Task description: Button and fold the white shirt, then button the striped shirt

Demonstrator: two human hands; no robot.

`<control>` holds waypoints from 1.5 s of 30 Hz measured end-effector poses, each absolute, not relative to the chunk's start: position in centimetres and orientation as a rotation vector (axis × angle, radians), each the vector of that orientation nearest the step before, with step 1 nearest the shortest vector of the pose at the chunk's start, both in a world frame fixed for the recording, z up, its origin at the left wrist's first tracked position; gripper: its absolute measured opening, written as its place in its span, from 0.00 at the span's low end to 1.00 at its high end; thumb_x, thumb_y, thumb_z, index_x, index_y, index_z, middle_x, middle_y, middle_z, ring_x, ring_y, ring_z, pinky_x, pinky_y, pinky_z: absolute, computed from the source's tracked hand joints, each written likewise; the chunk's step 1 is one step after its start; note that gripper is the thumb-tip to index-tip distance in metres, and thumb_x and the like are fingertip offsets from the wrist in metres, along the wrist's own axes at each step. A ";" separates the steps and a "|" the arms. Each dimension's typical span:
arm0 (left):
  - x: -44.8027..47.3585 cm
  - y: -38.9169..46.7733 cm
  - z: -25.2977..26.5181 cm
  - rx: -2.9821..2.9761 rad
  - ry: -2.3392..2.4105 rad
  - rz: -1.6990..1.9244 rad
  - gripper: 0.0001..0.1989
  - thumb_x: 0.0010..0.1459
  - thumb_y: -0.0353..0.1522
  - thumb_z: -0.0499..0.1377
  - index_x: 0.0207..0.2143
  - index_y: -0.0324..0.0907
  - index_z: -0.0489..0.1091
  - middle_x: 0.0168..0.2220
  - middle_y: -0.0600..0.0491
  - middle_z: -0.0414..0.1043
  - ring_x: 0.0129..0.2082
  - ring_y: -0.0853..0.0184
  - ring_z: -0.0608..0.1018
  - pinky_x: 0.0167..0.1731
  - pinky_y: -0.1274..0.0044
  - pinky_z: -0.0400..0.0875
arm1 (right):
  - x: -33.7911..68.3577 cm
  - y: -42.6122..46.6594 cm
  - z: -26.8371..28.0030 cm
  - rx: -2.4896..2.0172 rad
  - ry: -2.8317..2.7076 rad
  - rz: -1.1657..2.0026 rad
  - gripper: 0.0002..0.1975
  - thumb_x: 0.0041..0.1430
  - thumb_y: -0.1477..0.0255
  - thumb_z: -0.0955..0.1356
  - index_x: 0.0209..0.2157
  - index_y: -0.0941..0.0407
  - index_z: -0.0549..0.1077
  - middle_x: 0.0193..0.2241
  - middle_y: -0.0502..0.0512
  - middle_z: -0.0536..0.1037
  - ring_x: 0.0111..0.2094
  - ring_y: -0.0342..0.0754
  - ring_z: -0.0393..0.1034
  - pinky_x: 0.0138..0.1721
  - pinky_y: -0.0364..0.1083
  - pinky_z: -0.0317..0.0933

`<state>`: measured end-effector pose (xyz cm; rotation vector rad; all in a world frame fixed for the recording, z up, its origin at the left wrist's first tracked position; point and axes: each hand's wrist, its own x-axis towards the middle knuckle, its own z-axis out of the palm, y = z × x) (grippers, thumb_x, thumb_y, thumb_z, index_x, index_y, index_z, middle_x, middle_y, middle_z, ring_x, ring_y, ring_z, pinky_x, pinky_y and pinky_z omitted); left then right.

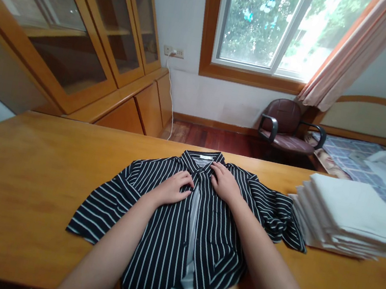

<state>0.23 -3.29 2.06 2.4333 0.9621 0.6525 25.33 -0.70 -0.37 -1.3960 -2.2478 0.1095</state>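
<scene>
A black shirt with white stripes [163,249] lies front up on the wooden table, its collar away from me and its front parted down the middle. My left hand [173,190] is on the left front panel just below the collar, thumb and fingers closed at the placket edge. At the other side of the opening, my right hand [225,182] has its fingers bent onto the cloth by the collar point. The fabric under both sets of fingertips is partly hidden. The left sleeve lies spread out, while the right sleeve is crumpled.
A stack of folded white cloths [355,218] stands on the table [21,184] at the right, touching the right sleeve. Beyond the table are a glass-fronted cabinet [130,74], a brown armchair [286,126], a window with a pink curtain [358,54], and a bed [358,156].
</scene>
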 end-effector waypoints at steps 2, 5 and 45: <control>0.2 -3.3 1.9 2.432 0.959 0.658 0.06 0.58 0.28 0.59 0.39 0.44 0.70 0.43 0.52 0.69 0.47 0.62 0.72 0.52 0.67 0.69 | 25.3 -1.1 0.4 -1.392 -2.220 0.095 0.16 0.64 0.74 0.62 0.52 0.57 0.71 0.57 0.61 0.71 0.59 0.54 0.62 0.62 0.55 0.56; 0.1 -3.1 1.8 2.454 0.933 0.668 0.05 0.59 0.28 0.59 0.38 0.44 0.71 0.42 0.52 0.69 0.47 0.63 0.72 0.51 0.68 0.69 | 24.8 -2.1 1.7 -1.442 -2.202 0.066 0.09 0.63 0.74 0.63 0.42 0.55 0.73 0.46 0.60 0.75 0.50 0.55 0.66 0.54 0.54 0.61; 0.3 -3.8 2.0 2.739 1.002 0.503 0.05 0.65 0.31 0.57 0.39 0.42 0.73 0.43 0.52 0.72 0.45 0.63 0.72 0.47 0.70 0.71 | 20.1 -8.4 1.5 -1.723 -2.211 -0.140 0.05 0.62 0.70 0.67 0.31 0.54 0.71 0.33 0.54 0.74 0.38 0.51 0.65 0.38 0.48 0.57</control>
